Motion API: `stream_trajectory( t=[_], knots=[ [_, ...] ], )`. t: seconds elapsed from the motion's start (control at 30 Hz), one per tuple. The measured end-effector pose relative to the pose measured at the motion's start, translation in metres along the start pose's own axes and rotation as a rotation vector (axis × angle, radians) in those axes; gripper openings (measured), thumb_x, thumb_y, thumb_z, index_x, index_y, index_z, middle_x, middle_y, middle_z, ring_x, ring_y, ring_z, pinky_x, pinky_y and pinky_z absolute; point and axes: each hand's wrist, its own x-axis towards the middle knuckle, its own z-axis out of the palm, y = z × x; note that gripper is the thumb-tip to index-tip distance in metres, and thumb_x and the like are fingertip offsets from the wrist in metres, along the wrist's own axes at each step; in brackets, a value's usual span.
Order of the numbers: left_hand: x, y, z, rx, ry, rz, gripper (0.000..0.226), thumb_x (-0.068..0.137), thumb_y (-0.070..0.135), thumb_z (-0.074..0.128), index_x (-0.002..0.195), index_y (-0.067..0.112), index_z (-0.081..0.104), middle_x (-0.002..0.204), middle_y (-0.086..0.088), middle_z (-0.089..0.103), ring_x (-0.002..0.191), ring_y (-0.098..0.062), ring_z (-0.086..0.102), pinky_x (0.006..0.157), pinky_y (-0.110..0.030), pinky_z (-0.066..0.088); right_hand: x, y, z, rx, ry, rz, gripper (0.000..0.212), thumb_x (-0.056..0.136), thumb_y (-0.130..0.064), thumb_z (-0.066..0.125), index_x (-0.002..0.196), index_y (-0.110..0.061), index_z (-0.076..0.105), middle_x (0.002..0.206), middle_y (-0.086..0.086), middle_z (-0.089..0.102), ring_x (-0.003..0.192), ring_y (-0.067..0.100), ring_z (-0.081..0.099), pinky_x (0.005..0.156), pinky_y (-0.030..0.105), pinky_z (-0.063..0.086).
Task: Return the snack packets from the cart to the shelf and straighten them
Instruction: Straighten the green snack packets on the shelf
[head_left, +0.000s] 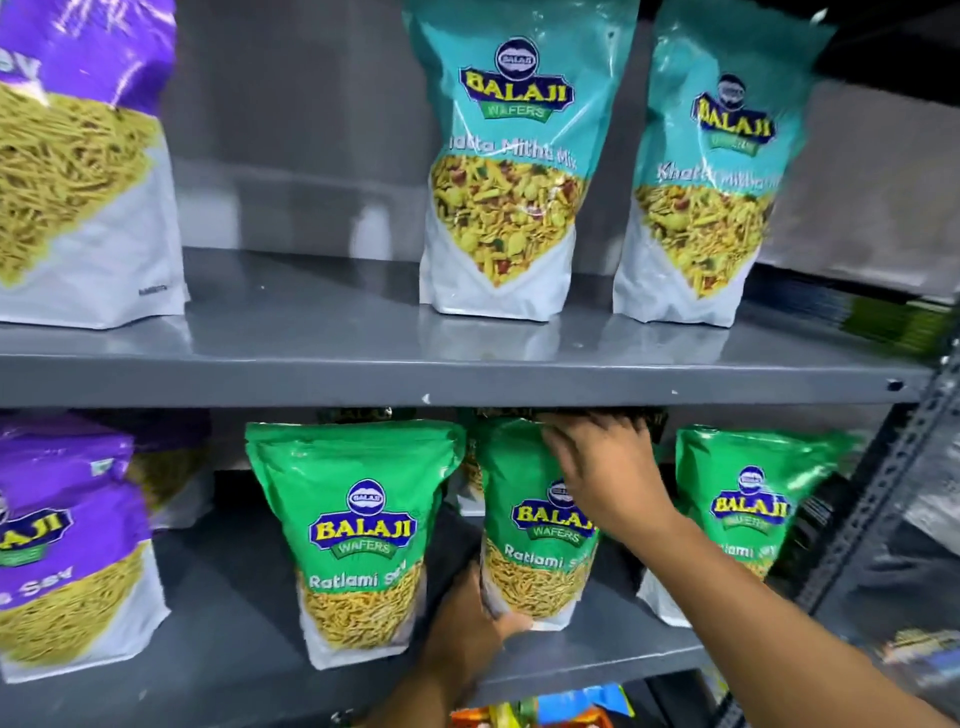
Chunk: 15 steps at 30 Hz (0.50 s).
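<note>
A green Ratlami sev packet (530, 551) stands upright in the middle of the lower grey shelf (597, 660). My right hand (602, 467) grips its top edge. My left hand (467, 613) holds its bottom left corner. Two more green packets stand beside it, one on the left (358, 540) and one on the right (748, 509). Dark packets sit behind them, mostly hidden. On the upper shelf (467, 374) stand two teal Khatta Mitha packets (514, 171) (711, 176).
Purple sev packets stand at the left on the upper shelf (78, 171) and on the lower shelf (67, 551). A perforated metal upright (893, 478) bounds the shelves on the right. Colourful packets (550, 714) show below the lower shelf. A wide gap lies between purple and teal packets above.
</note>
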Motion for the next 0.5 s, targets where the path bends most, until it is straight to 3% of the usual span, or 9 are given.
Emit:
stream_trajectory(
  t=[0.13, 0.27, 0.33, 0.5],
  knots=[
    [0.002, -0.003, 0.0, -0.039, -0.046, 0.0, 0.065, 0.062, 0.025, 0.085, 0.12, 0.031, 0.057, 0.114, 0.017, 0.071, 0.106, -0.003, 0.067, 0.099, -0.035, 0.054, 0.004, 0.043, -0.023, -0.148, -0.148, -0.024, 0.042, 0.083, -0.046, 0.035, 0.107, -0.025, 0.061, 0.096, 0.016, 0.071, 0.092, 0.037, 0.063, 0.084, 0.045, 0.045],
    [-0.001, 0.001, -0.001, -0.011, 0.003, -0.057, 0.077, 0.056, 0.044, 0.086, 0.125, 0.033, 0.053, 0.117, 0.02, 0.067, 0.108, -0.006, 0.063, 0.098, -0.03, 0.051, 0.005, 0.085, -0.036, -0.114, -0.306, -0.011, 0.035, 0.086, -0.037, 0.05, 0.12, -0.034, 0.057, 0.117, 0.011, 0.067, 0.109, 0.036, 0.058, 0.091, 0.043, 0.044],
    [-0.003, 0.004, -0.001, 0.033, 0.02, -0.068, 0.084, 0.052, 0.051, 0.086, 0.127, 0.033, 0.052, 0.12, 0.019, 0.067, 0.11, -0.008, 0.063, 0.098, -0.031, 0.051, 0.005, 0.09, -0.034, -0.089, -0.3, 0.007, 0.025, 0.087, -0.032, 0.056, 0.11, -0.031, 0.064, 0.112, 0.01, 0.069, 0.105, 0.035, 0.06, 0.086, 0.04, 0.047],
    [-0.005, 0.007, 0.001, 0.152, 0.024, -0.064, 0.079, 0.053, 0.058, 0.081, 0.123, 0.034, 0.054, 0.121, 0.017, 0.067, 0.109, -0.007, 0.064, 0.096, -0.03, 0.052, 0.009, 0.088, -0.018, -0.193, -0.076, 0.044, 0.017, 0.082, -0.032, 0.058, 0.095, -0.032, 0.069, 0.081, 0.011, 0.074, 0.078, 0.037, 0.066, 0.074, 0.043, 0.049]
  ],
)
